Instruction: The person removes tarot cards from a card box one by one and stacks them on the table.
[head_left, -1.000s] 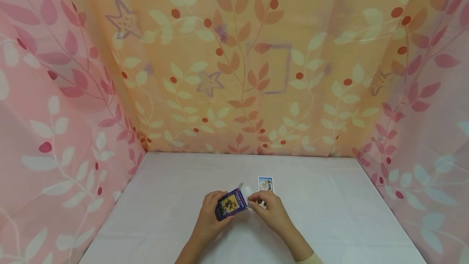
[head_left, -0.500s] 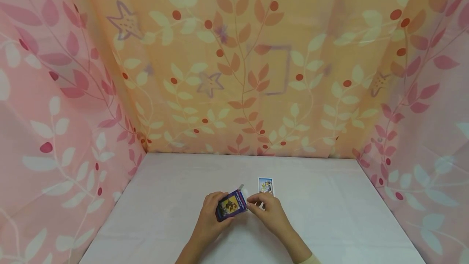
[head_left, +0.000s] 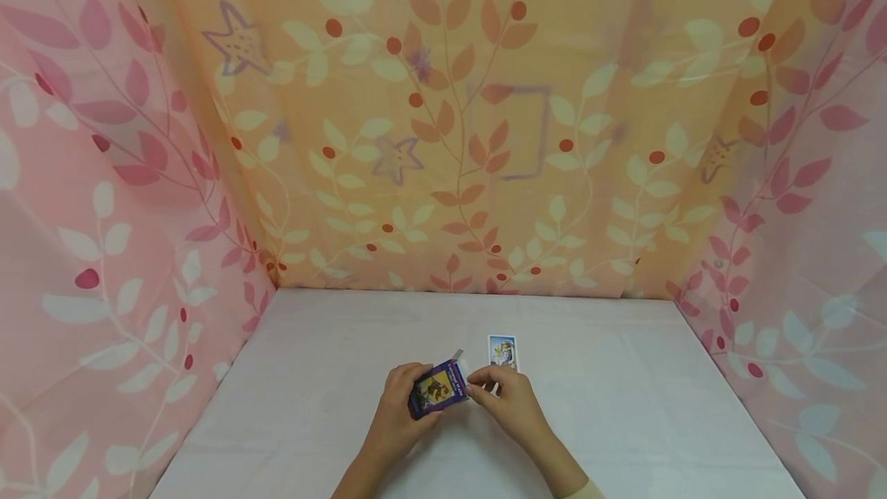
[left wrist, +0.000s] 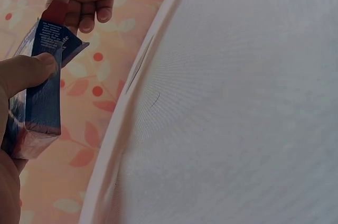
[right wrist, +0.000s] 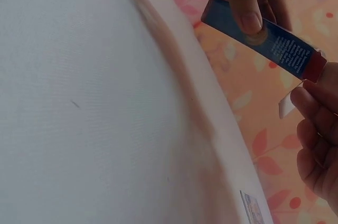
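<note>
My left hand (head_left: 405, 399) grips a small dark blue and purple card box (head_left: 438, 389) by its sides, with the picture face up in the head view. The left thumb (right wrist: 249, 20) presses the box's narrow printed side. At the box's right end, my right hand (head_left: 509, 395) pinches at the end flaps with thumb and forefinger. A red side tab (left wrist: 54, 12) stands out under those fingers, and a larger end flap (left wrist: 75, 49) sticks out beside it. The other right fingers (right wrist: 309, 166) curl loosely.
A picture card (head_left: 503, 350) lies on the white table (head_left: 333, 360) just beyond my right hand, which partly covers its lower edge. Floral curtains (head_left: 443, 175) hang behind the table and along both sides.
My right hand has edged slightly left, nearer the box. Less of the white piece at the box's end shows now. The left hand keeps its grip almost unmoved.
</note>
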### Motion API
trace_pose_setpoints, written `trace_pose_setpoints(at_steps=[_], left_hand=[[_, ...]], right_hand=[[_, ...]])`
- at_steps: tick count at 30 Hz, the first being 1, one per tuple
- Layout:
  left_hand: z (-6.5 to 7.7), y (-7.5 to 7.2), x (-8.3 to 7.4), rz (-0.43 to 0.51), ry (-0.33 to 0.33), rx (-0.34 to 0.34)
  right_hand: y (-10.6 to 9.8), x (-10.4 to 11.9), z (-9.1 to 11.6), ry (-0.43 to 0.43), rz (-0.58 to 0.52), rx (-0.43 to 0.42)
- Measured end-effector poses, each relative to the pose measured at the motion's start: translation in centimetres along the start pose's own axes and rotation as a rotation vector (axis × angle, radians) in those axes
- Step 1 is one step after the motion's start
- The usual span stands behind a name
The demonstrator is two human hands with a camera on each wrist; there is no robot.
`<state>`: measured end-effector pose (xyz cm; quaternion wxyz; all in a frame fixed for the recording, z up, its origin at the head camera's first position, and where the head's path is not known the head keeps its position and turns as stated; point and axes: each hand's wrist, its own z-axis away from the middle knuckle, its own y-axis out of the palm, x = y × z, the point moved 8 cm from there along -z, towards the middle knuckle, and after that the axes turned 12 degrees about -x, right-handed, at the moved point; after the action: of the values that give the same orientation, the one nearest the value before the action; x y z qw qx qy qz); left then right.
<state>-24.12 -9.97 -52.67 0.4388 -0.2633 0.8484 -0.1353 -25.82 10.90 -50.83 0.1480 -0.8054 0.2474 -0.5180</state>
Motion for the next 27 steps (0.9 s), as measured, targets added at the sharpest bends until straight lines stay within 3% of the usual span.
trace_pose_setpoints(at_steps=[12,27], left_hand=[[-0.08,0.05,-0.35,0.026,-0.018,0.008],[-0.1,-0.09,-0.28,0.001,-0.039,0.005]], right_hand=[[0.06,-0.25,-0.1,0.016,0.013,0.016],[-0.81,-0.23,-0.46,0.024,0.028,-0.024]])
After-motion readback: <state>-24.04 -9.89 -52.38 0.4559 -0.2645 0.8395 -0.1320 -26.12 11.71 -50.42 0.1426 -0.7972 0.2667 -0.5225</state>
